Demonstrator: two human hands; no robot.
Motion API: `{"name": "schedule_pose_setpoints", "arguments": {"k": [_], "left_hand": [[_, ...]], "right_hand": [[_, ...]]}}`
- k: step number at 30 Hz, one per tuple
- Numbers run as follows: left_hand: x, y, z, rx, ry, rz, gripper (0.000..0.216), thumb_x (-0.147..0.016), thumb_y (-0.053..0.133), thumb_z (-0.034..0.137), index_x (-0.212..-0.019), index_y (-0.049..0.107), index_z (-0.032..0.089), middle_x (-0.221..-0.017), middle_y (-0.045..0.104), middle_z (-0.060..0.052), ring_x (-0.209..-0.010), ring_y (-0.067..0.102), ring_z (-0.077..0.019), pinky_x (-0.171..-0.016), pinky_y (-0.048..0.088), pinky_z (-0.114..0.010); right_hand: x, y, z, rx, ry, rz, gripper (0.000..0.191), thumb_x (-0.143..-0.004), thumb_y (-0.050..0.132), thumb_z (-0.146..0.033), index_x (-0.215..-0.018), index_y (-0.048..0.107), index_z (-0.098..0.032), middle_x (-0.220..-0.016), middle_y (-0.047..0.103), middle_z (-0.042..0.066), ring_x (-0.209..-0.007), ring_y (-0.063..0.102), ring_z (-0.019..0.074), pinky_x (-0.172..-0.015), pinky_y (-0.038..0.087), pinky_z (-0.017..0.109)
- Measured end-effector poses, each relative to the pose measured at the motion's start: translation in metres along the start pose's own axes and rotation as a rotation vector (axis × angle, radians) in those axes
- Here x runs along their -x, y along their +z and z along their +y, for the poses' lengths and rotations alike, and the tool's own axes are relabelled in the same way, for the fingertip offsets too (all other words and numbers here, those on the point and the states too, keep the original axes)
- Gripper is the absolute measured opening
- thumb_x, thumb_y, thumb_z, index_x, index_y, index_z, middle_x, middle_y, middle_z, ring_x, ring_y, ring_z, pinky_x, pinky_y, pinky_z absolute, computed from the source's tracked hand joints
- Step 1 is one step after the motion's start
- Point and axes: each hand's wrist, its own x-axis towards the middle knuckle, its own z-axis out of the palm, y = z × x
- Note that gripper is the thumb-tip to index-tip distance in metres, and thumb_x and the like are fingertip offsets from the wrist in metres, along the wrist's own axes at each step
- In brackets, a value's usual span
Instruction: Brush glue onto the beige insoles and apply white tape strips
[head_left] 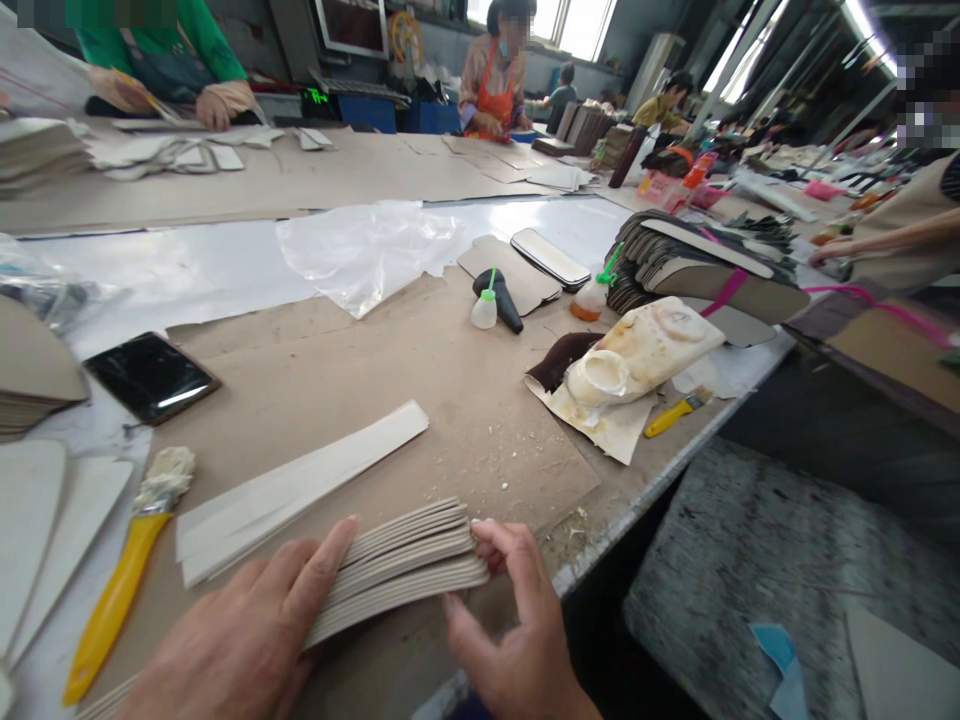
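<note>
A stack of long beige board strips (409, 570) lies fanned at the table's near edge. My left hand (247, 630) rests over its left part, thumb along the top, the other fingers hidden beneath the hand. At the right end of the stack, my right hand (517, 610) curls its fingers against the strip ends, with the thumb below. Just beyond the stack are a few flat white strips (300, 490). Left of my left hand lies a yellow-handled brush (127, 580), its bristles caked with pale glue.
A glue-stained white container (637, 350), a small yellow brush (675, 412) and squeeze bottles (485, 310) stand ahead. A dark phone-like device (150, 375) lies left. Bundled dark pieces (690, 265) sit back right. The table edge (652, 480) drops off at right; co-workers stand beyond.
</note>
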Motion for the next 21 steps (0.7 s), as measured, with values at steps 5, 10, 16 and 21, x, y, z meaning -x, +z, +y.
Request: {"name": "schedule_pose_setpoints", "arguments": {"k": [5,10,16,21], "left_hand": [[-0.001,0.001,-0.001,0.02,0.003,0.011,0.081,-0.078,0.038,0.007,-0.152,0.019,0.033,-0.135,0.057,-0.007,-0.12,0.055,-0.0274,-0.104,0.042,-0.045],[-0.001,0.0,0.001,0.019,-0.006,0.002,0.08,-0.079,0.037,0.007,-0.152,0.019,0.034,-0.136,0.057,-0.005,-0.121,0.054,-0.0258,-0.106,0.04,-0.043],[-0.004,-0.009,0.007,-0.031,-0.024,-0.049,0.079,-0.076,0.035,0.005,-0.151,0.027,0.029,-0.132,0.06,-0.008,-0.117,0.058,-0.0258,-0.1,0.046,-0.043],[-0.007,-0.004,0.004,-0.019,0.0,-0.028,0.079,-0.076,0.036,0.005,-0.151,0.026,0.027,-0.134,0.059,-0.008,-0.119,0.057,-0.0267,-0.1,0.046,-0.044]], "right_hand": [[-0.005,-0.004,0.0,-0.004,-0.002,-0.041,0.046,-0.076,0.058,-0.008,-0.119,0.051,-0.022,-0.094,0.056,0.001,-0.084,0.057,0.0156,-0.074,0.051,0.025],[-0.009,-0.01,0.001,0.02,0.002,-0.108,0.046,-0.074,0.056,-0.006,-0.117,0.053,-0.022,-0.092,0.056,0.001,-0.081,0.056,0.0159,-0.071,0.05,0.025],[-0.007,-0.007,0.003,0.07,-0.023,-0.084,0.044,-0.074,0.058,-0.007,-0.114,0.053,-0.022,-0.096,0.054,0.003,-0.088,0.056,0.0188,-0.077,0.051,0.028],[-0.007,-0.003,0.002,0.065,-0.053,-0.039,0.041,-0.073,0.054,-0.007,-0.111,0.051,-0.022,-0.105,0.055,0.005,-0.097,0.056,0.0191,-0.085,0.049,0.029]]}}
